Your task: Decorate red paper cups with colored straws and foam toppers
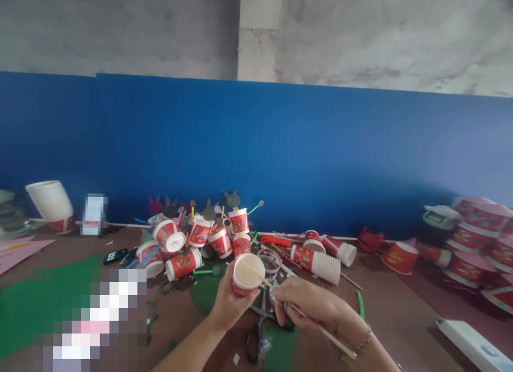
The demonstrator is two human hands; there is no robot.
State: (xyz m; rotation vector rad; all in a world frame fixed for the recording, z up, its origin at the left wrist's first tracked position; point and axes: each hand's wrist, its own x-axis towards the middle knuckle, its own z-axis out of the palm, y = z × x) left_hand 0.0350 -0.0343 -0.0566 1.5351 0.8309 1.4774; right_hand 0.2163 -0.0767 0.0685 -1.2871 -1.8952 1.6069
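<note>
Head view: my L hand (227, 303) was wrapped round the red paper cup (246, 276), some fingers hidden behind it. R hand (310, 302) pinched a thin wooden stick (331, 338), its tip at the cup's opening; couldn't tell if touching. Scissors (261, 323) below cup, part-hidden by R hand. Stacked cups (467, 268), far R of cup, blurred & cut off.

We can read no words, brands or numbers: the print on the held cup (245, 279), the gold marks on the red cup (401, 258) at far right, and the white label (111, 256) at left are all too small or blurred.
</note>
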